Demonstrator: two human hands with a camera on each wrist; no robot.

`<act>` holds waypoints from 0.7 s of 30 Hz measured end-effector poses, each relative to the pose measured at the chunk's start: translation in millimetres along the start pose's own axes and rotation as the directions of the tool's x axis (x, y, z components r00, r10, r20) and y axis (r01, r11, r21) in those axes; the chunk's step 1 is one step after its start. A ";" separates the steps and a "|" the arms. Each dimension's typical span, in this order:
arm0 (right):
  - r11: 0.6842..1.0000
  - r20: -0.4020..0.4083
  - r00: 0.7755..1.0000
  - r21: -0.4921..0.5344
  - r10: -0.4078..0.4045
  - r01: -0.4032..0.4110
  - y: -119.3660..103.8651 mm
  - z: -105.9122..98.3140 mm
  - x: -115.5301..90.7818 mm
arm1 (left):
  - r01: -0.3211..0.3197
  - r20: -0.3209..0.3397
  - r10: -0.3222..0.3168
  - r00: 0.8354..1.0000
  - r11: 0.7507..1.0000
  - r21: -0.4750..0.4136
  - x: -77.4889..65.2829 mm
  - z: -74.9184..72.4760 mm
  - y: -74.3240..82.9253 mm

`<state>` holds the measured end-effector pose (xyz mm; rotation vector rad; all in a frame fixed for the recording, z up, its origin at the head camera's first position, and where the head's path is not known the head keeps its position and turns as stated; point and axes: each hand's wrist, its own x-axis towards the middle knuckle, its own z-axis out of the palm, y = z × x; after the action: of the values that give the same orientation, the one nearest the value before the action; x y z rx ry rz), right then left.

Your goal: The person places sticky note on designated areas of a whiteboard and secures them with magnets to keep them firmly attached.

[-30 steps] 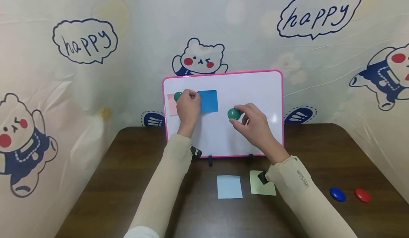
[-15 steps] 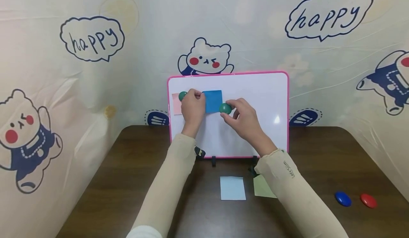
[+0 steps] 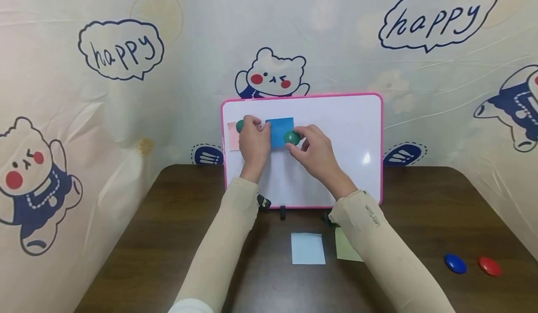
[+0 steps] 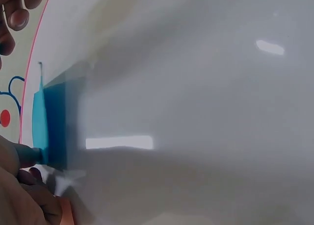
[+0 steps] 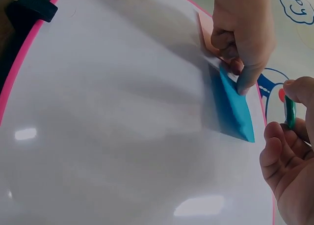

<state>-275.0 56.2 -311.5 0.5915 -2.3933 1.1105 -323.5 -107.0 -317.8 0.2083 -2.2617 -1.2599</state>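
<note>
My left hand point(image 3: 254, 145) pinches the left edge of a blue sticky note point(image 3: 277, 128) against the upper left of a pink-framed whiteboard point(image 3: 332, 173). In the right wrist view the thumb lies on the blue note point(image 5: 235, 110), whose far part stands off the board. Between the thumb and fingers of my right hand point(image 3: 316, 152) is a round green magnet point(image 3: 292, 138), seen edge-on as a green magnet point(image 5: 290, 112) in the right wrist view. It overlaps the note's lower right corner in the head view. A pink sticky note point(image 3: 233, 139) with another green magnet point(image 3: 239, 126) is partly hidden behind my left hand.
On the brown table point(image 3: 168, 238) lie a light blue note point(image 3: 308, 248) and a green note point(image 3: 346, 246), the latter partly under my right sleeve. A blue magnet point(image 3: 456, 263) and a red magnet point(image 3: 490, 266) lie at the right. A black clip foot point(image 3: 282, 212) supports the board.
My right hand has carried the green magnet left and slightly up, from the bare board to over the blue note. My left hand keeps its hold at the note's edge.
</note>
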 end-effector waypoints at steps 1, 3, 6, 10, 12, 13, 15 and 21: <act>1.000 0.002 1.000 0.000 0.002 -0.002 0.2 1.6 1.3 | 0.000 -0.003 0.000 1.000 1.000 -0.001 -0.1 0.0 -1.3; 1.000 0.007 1.000 0.002 0.006 -0.006 0.7 4.6 3.6 | 0.001 -0.009 0.000 1.000 1.000 0.008 -0.2 0.0 -3.8; 1.000 0.011 1.000 0.007 0.015 -0.015 1.6 9.0 6.7 | -0.005 -0.008 0.005 1.000 1.000 0.030 -0.5 0.7 -6.9; 1.000 0.015 1.000 0.005 0.020 -0.020 3.5 13.7 11.5 | -0.028 -0.007 0.028 1.000 0.998 0.059 -1.7 3.0 -9.0; 1.000 0.008 1.000 0.003 0.024 -0.024 4.1 14.6 14.1 | -0.044 -0.008 0.045 0.999 0.997 0.066 -2.2 4.5 -9.2; 1.000 0.001 1.000 0.002 0.024 -0.024 4.6 14.9 15.6 | -0.053 -0.008 0.054 0.999 0.996 0.070 -2.3 5.2 -9.2; 1.000 -0.014 0.999 0.004 0.029 -0.029 4.8 14.8 18.5 | -0.075 -0.004 0.075 0.997 0.994 0.075 -2.3 6.1 -8.7; 0.999 -0.011 0.999 0.000 0.045 -0.045 3.4 15.0 27.2 | -0.134 0.000 0.134 0.991 0.987 0.088 -5.0 8.0 -9.0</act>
<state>-302.1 41.1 -307.5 0.5326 -2.4090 1.1288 -324.6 -104.1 -330.5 0.0898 -2.2872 -1.0908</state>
